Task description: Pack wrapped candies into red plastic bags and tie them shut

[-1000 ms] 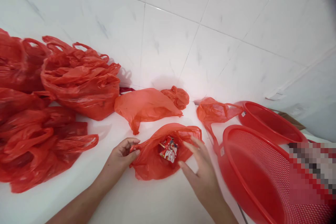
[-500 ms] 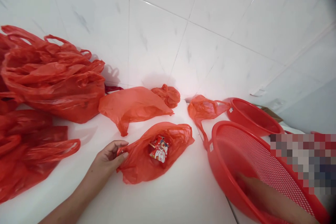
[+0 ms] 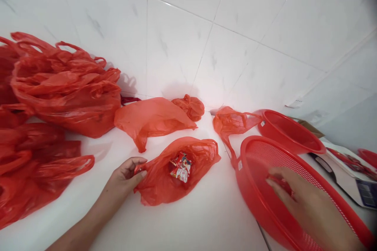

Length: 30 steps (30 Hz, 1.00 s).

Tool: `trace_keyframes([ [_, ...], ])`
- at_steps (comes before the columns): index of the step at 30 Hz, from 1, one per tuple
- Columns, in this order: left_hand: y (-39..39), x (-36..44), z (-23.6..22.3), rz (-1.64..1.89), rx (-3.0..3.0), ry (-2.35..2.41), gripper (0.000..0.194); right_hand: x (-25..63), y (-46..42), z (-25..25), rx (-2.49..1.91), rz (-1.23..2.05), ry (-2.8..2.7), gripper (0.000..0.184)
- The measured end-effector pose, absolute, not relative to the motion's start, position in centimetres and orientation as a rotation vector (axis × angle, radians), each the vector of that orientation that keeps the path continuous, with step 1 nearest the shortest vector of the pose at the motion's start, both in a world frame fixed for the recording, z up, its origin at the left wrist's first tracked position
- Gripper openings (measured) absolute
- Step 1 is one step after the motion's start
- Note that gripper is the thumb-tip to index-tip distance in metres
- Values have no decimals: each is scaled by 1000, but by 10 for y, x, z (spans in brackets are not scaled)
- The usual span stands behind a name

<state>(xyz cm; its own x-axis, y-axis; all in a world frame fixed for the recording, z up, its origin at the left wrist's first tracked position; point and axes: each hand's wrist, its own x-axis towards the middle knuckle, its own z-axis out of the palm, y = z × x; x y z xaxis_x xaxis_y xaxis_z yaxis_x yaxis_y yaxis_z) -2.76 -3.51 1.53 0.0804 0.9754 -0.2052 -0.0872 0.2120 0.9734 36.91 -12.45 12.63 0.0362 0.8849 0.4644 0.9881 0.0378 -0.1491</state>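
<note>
My left hand [image 3: 122,180] pinches the left edge of an open red plastic bag [image 3: 160,188] lying on the white table. Inside the bag are small red wrapped packets [image 3: 182,168] with a printed cartoon figure. On the right, my right hand [image 3: 312,204] is over the large red plastic basket [image 3: 250,188], its fingers closed around a small red packet [image 3: 282,183]. Most of that packet is hidden by the fingers, and the hand is slightly blurred.
Full red plastic bags [image 3: 64,98] crowd the left side. A flattened red bag [image 3: 156,115], a knotted red bag [image 3: 191,106] and another red bag [image 3: 231,120] lie along the tiled wall. A second red basket [image 3: 290,131] and a scale [image 3: 347,180] are at the right.
My right hand has come up from deep inside the basket with a small red packet in its fingers. The left hand keeps its hold on the bag. The view has shifted slightly.
</note>
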Motion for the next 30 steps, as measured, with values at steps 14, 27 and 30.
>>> trace_keyframes([
  [14, -34, -30, 9, 1095, 1089, 1133, 35, 205, -44, 69, -1322, 177, -2125, 20],
  [27, -43, -39, 23, 861, 1242, 1344, 65, 286, -44, 9, -1741, 203, -1390, 71],
  [30, -58, -39, 33, 741, 1239, 1386, 70, 291, -39, 2, -1727, 357, -1288, 78],
])
